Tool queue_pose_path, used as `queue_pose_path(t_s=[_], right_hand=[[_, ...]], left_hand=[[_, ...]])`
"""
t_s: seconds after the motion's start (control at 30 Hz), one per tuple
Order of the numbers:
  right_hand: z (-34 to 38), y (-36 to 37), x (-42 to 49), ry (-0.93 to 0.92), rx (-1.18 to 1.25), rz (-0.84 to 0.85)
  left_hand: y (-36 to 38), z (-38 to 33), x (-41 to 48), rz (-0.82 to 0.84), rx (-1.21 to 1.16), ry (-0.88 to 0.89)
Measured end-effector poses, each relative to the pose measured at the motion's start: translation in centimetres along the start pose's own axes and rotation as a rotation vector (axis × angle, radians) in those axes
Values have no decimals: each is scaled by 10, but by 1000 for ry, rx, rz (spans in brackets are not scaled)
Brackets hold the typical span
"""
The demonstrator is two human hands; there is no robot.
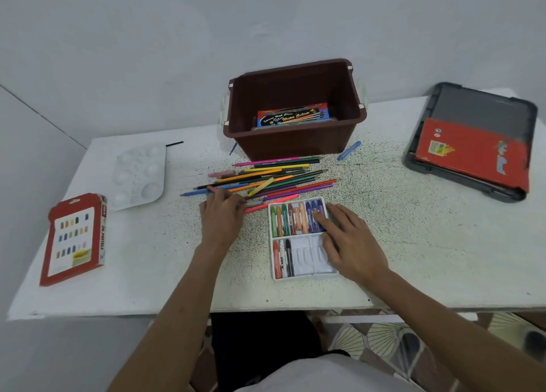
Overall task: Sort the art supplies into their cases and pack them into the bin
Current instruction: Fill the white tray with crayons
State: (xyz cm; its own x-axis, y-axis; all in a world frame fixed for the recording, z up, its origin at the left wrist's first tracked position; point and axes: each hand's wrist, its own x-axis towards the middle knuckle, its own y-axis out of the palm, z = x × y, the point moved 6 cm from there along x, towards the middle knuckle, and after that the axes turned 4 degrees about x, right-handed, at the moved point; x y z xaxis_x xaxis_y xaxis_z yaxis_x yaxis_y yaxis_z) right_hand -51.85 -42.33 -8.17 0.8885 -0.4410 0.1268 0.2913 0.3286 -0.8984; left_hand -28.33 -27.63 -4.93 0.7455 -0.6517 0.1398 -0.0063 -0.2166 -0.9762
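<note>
Head view: the right hand [351,244] lies flat on the white crayon tray [307,263] near the table's [413,244] front edge, grip wide, forefinger on the blue crayons [309,217]. The left hand [220,217] curls at the pile of coloured pencils [274,176]; whether its grip holds one, I cannot tell. Behind stands the brown bin [295,146], a paint box [292,116] inside.

The right hand [351,244] covers part of the pastel tray [298,261] and its blue pastels [310,214].
</note>
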Motion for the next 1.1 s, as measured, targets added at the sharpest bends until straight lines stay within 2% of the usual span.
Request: queue_pose_path(t_s=[0.17, 0.37, 0.57, 0.67, 0.83, 0.97, 1.1], right_hand=[[-1, 0, 0, -2, 2, 3], [-1, 0, 0, 3, 9, 4], [-1, 0, 0, 3, 8, 11], [-1, 1, 0, 1, 6, 11], [-2, 1, 0, 6, 9, 20], [-1, 1, 0, 3, 16, 11], [-1, 1, 0, 1, 12, 12]], left_hand=[[-8, -9, -8, -91, -72, 29], [-28, -25, -18, -142, -404, -12], [-39, -39, -42, -69, -810, -125], [-39, -49, -52, 28, -945, -132], [-23, -62, -69, 181, -989, -95], [-12, -71, -80, 292, -923, -61], [-9, -80, -87, 310, -782, 70]])
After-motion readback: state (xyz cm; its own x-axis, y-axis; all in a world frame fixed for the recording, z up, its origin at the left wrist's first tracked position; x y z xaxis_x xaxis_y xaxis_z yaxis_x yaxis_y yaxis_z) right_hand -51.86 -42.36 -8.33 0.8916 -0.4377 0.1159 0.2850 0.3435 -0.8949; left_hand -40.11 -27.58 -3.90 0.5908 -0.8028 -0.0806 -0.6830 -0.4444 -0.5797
